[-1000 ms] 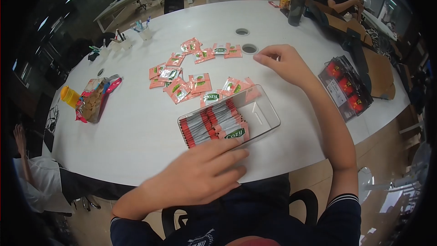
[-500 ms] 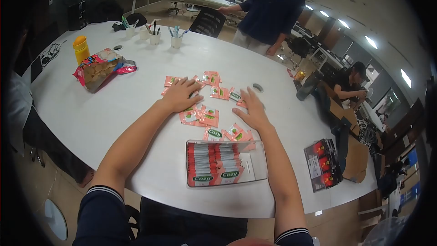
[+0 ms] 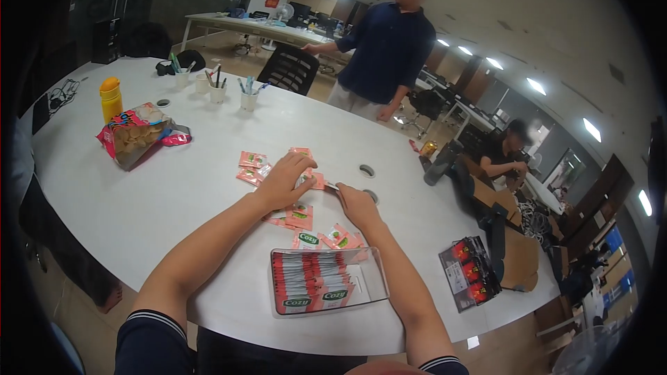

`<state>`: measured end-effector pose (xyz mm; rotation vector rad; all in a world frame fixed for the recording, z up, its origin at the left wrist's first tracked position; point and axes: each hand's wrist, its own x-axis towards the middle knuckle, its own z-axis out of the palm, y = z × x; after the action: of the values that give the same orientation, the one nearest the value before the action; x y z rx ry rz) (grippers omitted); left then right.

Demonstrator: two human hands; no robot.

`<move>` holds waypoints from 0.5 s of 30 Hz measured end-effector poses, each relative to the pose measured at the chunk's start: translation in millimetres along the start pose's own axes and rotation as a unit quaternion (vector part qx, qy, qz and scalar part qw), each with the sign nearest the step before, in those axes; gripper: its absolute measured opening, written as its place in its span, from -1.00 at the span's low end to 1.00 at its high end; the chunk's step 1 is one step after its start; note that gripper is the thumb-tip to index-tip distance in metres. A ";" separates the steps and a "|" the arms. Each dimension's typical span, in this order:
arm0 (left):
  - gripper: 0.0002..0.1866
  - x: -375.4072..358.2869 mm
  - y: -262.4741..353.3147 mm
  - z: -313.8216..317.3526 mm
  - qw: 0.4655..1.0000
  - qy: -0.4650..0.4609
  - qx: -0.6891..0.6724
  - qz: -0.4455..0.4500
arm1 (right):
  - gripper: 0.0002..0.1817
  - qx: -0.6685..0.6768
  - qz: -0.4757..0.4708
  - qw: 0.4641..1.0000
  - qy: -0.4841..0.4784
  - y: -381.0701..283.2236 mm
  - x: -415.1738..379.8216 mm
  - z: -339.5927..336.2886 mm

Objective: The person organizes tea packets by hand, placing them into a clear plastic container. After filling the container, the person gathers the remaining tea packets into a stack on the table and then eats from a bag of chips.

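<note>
My left hand (image 3: 286, 180) is over the loose pink tea sachets, its fingers curved and apart, touching a sachet (image 3: 317, 180). Just to the right, my right hand (image 3: 358, 206) pinches some sachets (image 3: 332, 185) edge-on between thumb and fingers; how many is hidden. More pink sachets lie on the table: a group (image 3: 251, 165) left of my left hand, a few (image 3: 297, 217) below it, and several (image 3: 342, 237) nearer to me. Between my forearms a clear plastic box (image 3: 368, 279) holds two rows of upright Cozy sachets (image 3: 313, 278), with a gap on its right side.
On the white table (image 3: 174, 194) are an open chip bag (image 3: 139, 135), a yellow bottle (image 3: 111, 99) and cups of pens (image 3: 217, 92). To the right lie a pack of red-and-black items (image 3: 469, 273) and open cardboard (image 3: 517, 253). One person stands across the table; another sits at right.
My right hand has moved left toward my left hand and closed on sachets. My left hand's fingers have curled more. The view has shifted, so the table items appear displaced.
</note>
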<state>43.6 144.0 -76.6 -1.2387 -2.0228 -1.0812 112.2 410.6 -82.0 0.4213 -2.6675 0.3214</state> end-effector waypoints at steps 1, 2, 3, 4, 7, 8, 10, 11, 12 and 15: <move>-0.55 4.7 4.0 11.5 0.999 0.003 -0.041 -0.015 | -0.71 -0.001 -0.008 0.999 0.041 8.8 0.1 8.6; -0.51 5.4 5.7 22.5 0.996 0.003 -0.081 -0.034 | -0.72 0.002 -0.016 0.997 0.079 13.0 -2.7 16.2; -0.32 6.1 7.4 28.8 0.991 -0.023 -0.101 -0.090 | -0.73 0.039 -0.035 0.988 0.148 7.2 -4.4 11.5; -0.28 5.1 6.4 34.8 0.980 -0.020 -0.153 -0.124 | -0.76 0.112 -0.021 0.971 0.211 3.4 -3.2 7.8; -0.20 9.2 8.1 43.3 0.906 -0.026 -0.347 -0.240 | -0.68 0.413 0.132 0.890 0.145 1.1 3.4 1.6; -0.20 12.7 6.6 40.6 0.859 -0.044 -0.429 -0.278 | -0.65 0.513 0.129 0.839 0.126 3.5 2.8 3.6; -0.21 12.3 7.6 33.2 0.785 -0.071 -0.531 -0.313 | -0.63 0.538 0.166 0.824 0.062 -10.3 -0.4 -5.7; -0.23 13.7 9.9 29.6 0.764 -0.082 -0.558 -0.313 | -0.62 0.550 0.182 0.815 0.032 -14.9 1.4 -9.6; -0.25 15.6 11.2 24.6 0.743 -0.092 -0.585 -0.312 | -0.64 0.539 0.172 0.824 0.019 -10.1 5.4 -7.6; -0.39 15.6 16.0 15.7 0.772 -0.101 -0.559 -0.284 | -0.66 0.526 0.149 0.837 0.010 0.7 11.9 0.9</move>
<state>50.6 168.8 -67.5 -1.2327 -1.9123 -2.8274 101.3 408.1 -77.7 0.2758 -2.2711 1.8867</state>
